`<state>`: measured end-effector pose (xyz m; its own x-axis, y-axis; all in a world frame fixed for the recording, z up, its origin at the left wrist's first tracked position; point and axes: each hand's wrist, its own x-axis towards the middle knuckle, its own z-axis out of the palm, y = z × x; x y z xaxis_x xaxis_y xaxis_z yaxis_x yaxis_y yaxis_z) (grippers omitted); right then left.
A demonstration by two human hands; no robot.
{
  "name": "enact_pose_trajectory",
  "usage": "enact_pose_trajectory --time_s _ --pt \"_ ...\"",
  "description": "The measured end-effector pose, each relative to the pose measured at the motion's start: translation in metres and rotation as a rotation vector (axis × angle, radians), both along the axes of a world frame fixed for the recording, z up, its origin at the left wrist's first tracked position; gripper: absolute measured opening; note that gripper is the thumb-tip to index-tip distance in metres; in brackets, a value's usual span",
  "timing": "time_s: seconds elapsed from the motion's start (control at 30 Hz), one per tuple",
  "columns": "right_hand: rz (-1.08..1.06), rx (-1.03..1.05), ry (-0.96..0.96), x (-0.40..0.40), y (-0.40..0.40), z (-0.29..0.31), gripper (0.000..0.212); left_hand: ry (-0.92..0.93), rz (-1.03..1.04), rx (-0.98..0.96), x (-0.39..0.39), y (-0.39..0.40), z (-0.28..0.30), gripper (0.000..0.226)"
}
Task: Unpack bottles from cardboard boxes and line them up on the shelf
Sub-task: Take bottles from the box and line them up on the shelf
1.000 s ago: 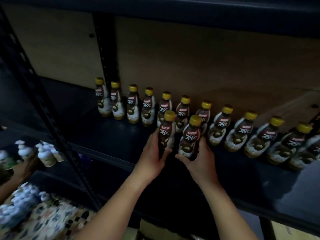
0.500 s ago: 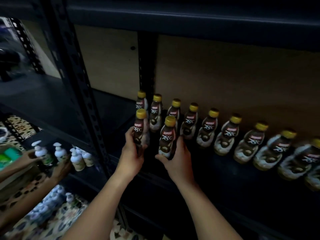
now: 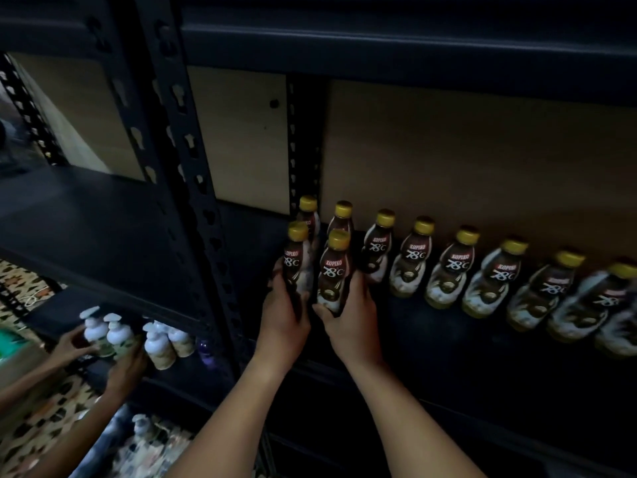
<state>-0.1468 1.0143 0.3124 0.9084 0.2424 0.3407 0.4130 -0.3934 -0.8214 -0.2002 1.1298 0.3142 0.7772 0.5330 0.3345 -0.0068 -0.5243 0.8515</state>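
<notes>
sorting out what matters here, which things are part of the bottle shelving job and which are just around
Job: two yellow-capped brown coffee bottles, one in the left hand, one in the right hand; back row of matching bottles; dark metal shelf.

Around: white pump bottles; another person's hands.

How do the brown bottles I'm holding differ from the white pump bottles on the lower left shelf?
The brown bottles have yellow screw caps and dark labels; the pump bottles have white pump tops and pale bodies. The brown ones stand on the upper shelf, the pump ones lower. Hands grip both.
</notes>
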Motion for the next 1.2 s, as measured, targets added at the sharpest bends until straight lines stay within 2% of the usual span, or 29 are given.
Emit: enact_pose_trajectory --time_s 0.1,0.2,0.77,1.0,1.2 --pt "0.016 -0.003 -0.02 -0.001 0.0 -0.002 0.079 -0.009 0.062 0.055 0.0 -0.007 -0.002 0.073" --pt "0.05 -0.005 -0.022 -0.005 -0.001 0.0 0.081 0.058 0.098 0.061 -0.001 -0.013 -0.002 0.083" --pt "0.077 0.01 0.022 -0.004 -0.007 -0.002 0.081 0.152 0.155 0.065 -0.002 -0.02 0.003 0.101" --pt "0.08 0.015 0.006 -0.005 -0.007 -0.002 0.081 0.127 0.182 0.094 -0.003 -0.022 0.005 0.099" --pt "0.085 0.007 -0.003 -0.006 -0.007 -0.002 0.078 0.136 0.188 0.112 -0.008 -0.031 0.008 0.082"
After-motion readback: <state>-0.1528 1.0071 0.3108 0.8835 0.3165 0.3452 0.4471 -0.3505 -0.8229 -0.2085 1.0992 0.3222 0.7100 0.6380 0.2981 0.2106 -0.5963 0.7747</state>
